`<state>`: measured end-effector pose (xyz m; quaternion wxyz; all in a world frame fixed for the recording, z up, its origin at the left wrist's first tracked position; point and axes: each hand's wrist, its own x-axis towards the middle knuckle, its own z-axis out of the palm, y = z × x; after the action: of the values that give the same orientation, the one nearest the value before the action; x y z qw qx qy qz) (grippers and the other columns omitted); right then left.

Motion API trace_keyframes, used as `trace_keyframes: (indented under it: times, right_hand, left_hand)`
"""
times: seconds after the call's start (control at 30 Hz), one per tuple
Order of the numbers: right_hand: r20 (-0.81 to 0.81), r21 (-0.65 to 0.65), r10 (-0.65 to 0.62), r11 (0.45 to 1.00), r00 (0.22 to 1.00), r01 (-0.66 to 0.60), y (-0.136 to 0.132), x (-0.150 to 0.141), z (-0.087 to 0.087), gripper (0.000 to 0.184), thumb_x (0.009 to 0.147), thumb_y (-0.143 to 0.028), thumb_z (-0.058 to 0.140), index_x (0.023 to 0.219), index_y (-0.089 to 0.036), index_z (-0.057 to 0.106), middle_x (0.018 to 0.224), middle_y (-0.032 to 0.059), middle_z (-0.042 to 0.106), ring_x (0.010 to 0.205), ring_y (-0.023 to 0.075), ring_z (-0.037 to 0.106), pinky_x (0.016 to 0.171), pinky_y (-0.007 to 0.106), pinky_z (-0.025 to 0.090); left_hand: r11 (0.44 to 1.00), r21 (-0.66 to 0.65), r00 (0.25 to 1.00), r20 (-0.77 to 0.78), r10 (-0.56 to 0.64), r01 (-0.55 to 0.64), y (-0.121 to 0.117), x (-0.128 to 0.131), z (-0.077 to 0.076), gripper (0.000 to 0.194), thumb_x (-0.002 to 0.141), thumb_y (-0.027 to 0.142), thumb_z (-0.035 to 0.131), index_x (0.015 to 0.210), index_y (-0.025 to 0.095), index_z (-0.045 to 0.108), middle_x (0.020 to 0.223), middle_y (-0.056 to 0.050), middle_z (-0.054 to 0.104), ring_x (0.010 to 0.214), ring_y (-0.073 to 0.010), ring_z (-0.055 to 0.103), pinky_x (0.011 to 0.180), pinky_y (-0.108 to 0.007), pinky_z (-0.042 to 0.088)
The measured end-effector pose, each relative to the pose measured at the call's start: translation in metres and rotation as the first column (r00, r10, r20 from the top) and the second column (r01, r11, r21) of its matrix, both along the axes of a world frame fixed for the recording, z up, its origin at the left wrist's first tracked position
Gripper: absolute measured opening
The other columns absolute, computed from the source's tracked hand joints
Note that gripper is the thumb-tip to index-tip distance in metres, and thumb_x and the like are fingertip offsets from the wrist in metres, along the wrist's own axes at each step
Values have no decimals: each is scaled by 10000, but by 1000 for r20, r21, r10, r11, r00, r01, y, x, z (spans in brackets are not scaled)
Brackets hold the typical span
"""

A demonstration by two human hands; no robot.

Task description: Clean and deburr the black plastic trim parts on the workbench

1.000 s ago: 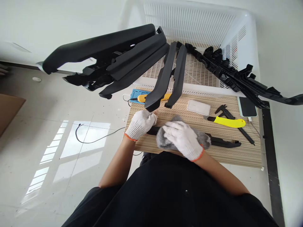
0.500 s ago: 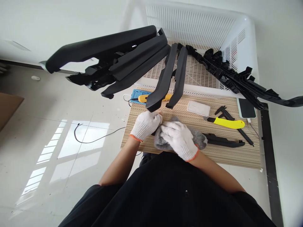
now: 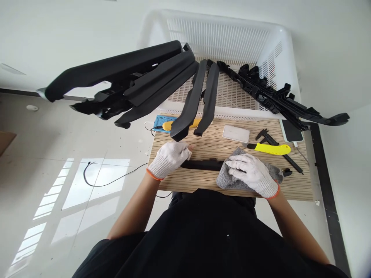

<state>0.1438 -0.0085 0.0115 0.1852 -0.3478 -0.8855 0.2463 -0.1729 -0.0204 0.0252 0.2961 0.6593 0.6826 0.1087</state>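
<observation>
A long black plastic trim piece (image 3: pixel 201 165) lies flat across the wooden tabletop in front of me. My left hand (image 3: pixel 173 157), in a white knit glove with an orange cuff, is closed around its left end. On the piece's right part, a grey fluffy cloth (image 3: pixel 227 178) is bunched over it, covering most of that side. My right hand (image 3: pixel 249 170), gloved the same way, presses down on this cloth with its fingers curled into it. Only the dark right tip of the piece shows beyond the cloth.
A large white plastic basket (image 3: pixel 232 110) stands behind, with several black trim pieces (image 3: pixel 162 77) leaning over its rim towards me. On the table (image 3: pixel 185 183) lie a yellow-handled knife (image 3: pixel 272 149), a black caliper (image 3: pixel 268 137), a phone (image 3: pixel 291 130), a white block (image 3: pixel 236 133) and a yellow-handled tool (image 3: pixel 167 126).
My right hand has slid right along the trim piece with the cloth, uncovering its left and middle part. My left hand still grips the left end.
</observation>
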Motion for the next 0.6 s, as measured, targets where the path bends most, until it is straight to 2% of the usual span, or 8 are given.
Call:
trace_keyframes:
  times: [0.1,0.2,0.3,0.4,0.5,0.6]
  right_hand:
    - [36,27,-62,998,997,61,-4,1,-6,251,1007,-358,636,1201,-297,783,1194,30,779,1035,212,714,950,401,579]
    - [57,28,-75,997,996,73,-7,-6,-9,239,989,-369,668,1165,-275,800,1188,32,782,1036,197,711,970,370,558]
    - [59,-1,-86,996,995,86,-7,-8,-10,248,978,-382,686,1171,-273,798,1192,24,782,1038,172,710,959,323,541]
    - [81,-38,-107,993,991,110,-5,-8,-8,235,976,-396,689,1161,-301,797,1198,-2,779,1053,156,705,943,288,520]
    - [135,-42,-112,992,984,119,-4,-11,-5,235,974,-428,688,1156,-323,793,1178,-16,777,1034,160,702,907,286,508]
    - [207,-2,-177,983,962,181,-6,-18,-4,304,955,-507,684,1118,-277,798,1096,18,780,982,196,697,858,310,511]
  left_hand:
    - [982,131,987,-97,-124,137,2,4,-4,472,990,439,392,630,191,569,738,-47,662,748,-176,609,659,-305,366]
    - [932,256,965,-124,-232,257,-1,-1,-13,407,1001,374,385,700,200,597,807,-63,681,840,-206,636,699,-314,417]
    - [840,446,951,-161,-265,309,-5,-15,-22,273,987,282,415,889,212,660,1021,-68,736,961,-240,658,797,-342,475]
    - [755,538,925,-266,-271,376,2,-18,-19,192,948,216,456,935,224,648,1075,-59,745,905,-258,663,783,-388,490]
    - [704,545,888,-225,-401,456,12,13,1,207,943,230,460,1061,246,630,1115,-63,734,871,-268,672,777,-430,530]
    - [673,466,780,-62,-623,575,31,79,24,357,980,303,458,1321,247,544,1308,-96,675,1071,-278,687,847,-422,569]
